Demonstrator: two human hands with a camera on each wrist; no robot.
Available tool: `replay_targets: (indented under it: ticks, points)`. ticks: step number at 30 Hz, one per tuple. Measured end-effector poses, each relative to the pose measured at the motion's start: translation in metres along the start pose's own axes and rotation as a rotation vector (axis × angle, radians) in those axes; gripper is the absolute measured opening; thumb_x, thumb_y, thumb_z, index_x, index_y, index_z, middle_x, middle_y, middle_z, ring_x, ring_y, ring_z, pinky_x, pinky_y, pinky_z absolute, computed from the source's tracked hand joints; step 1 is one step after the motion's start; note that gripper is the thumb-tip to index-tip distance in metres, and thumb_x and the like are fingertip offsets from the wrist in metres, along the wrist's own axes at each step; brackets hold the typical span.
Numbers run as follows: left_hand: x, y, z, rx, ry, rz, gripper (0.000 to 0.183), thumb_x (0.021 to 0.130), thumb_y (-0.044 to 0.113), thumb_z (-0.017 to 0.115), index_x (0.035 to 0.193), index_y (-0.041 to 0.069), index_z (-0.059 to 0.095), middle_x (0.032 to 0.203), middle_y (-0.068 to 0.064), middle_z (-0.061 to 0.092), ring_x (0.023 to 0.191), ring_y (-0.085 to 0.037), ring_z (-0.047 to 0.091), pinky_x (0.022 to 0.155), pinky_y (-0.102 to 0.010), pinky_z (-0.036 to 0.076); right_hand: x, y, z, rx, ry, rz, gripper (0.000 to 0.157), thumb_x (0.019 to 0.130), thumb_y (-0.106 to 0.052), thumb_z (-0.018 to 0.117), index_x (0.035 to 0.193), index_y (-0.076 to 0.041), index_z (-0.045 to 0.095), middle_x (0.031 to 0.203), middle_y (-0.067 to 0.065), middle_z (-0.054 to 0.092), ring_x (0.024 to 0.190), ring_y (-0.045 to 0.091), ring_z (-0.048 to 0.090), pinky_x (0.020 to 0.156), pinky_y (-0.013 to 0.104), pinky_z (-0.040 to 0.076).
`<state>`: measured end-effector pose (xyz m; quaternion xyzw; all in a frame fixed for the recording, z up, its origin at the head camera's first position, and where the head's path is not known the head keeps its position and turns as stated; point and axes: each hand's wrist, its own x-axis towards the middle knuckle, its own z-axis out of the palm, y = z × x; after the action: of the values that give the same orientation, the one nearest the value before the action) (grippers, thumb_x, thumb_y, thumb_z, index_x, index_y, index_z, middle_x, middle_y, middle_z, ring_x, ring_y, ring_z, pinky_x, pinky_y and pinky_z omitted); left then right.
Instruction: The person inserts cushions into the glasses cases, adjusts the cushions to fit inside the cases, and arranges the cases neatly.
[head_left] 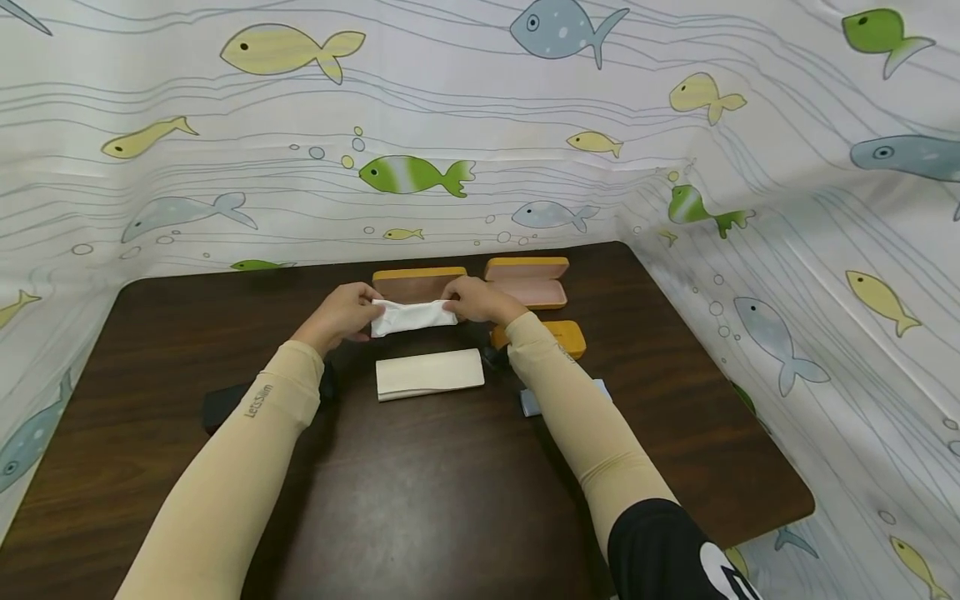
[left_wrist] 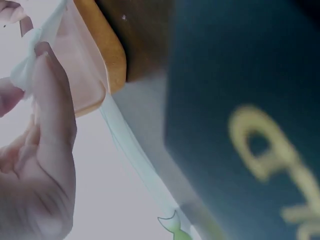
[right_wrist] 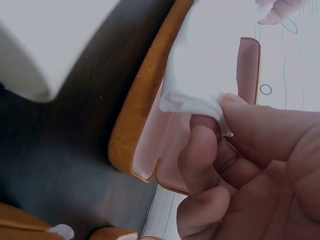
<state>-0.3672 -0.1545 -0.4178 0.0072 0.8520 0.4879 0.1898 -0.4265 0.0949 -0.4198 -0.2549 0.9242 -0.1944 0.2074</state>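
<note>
White cloth (head_left: pixel 414 318) is pinched at opposite ends by left hand (head_left: pixel 343 313) and right hand (head_left: pixel 480 299)

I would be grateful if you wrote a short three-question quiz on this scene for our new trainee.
1. Fill in "nearer" or "farther": the folded cream piece lies ____ to the person than the white bundle.

2. Multiple choice: what do the left hand and the right hand hold between them?
A) the closed orange case
B) the white bundle
C) the folded cream piece

3. True or false: the pink-lined case just beyond the white bundle stands open.

Key: 1. nearer; 2. B; 3. true.
</note>
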Motion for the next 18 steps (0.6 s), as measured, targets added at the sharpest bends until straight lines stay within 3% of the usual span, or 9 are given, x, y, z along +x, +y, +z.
replay_targets:
  ticks: [5,12,18]
  points:
    - [0.007,0.003,0.006,0.092,0.052,-0.005,0.032,0.105,0.014,0.051,0.131,-0.006,0.054,0.121,-0.022,0.053,0.103,-0.031,0.058,0.076,-0.038,0.060,0.004,0.002,-0.002,-0.023,0.025,0.015,0.028,0.107,-0.019,0.054,0.127,-0.004,0.067,0.118,0.009,0.067,0.098,0.020,0.062,0.090,0.035,0.050]
    - [0.018,0.004,0.011,0.227,0.129,0.007,0.034,0.104,0.011,0.051,0.131,-0.009,0.055,0.126,-0.027,0.056,0.104,-0.037,0.063,0.076,-0.039,0.060,0.008,0.005,-0.002,-0.029,0.057,0.059,0.027,0.107,-0.018,0.055,0.125,-0.003,0.068,0.121,0.011,0.067,0.098,0.023,0.062,0.088,0.035,0.050]
    - [0.020,0.005,0.014,0.344,0.202,0.008,0.033,0.101,0.010,0.050,0.126,-0.008,0.059,0.120,-0.026,0.061,0.095,-0.034,0.063,0.071,-0.037,0.056,0.013,0.008,0.003,-0.075,0.084,0.057,0.027,0.107,-0.019,0.054,0.124,-0.003,0.068,0.118,0.010,0.068,0.099,0.022,0.063,0.090,0.035,0.051]
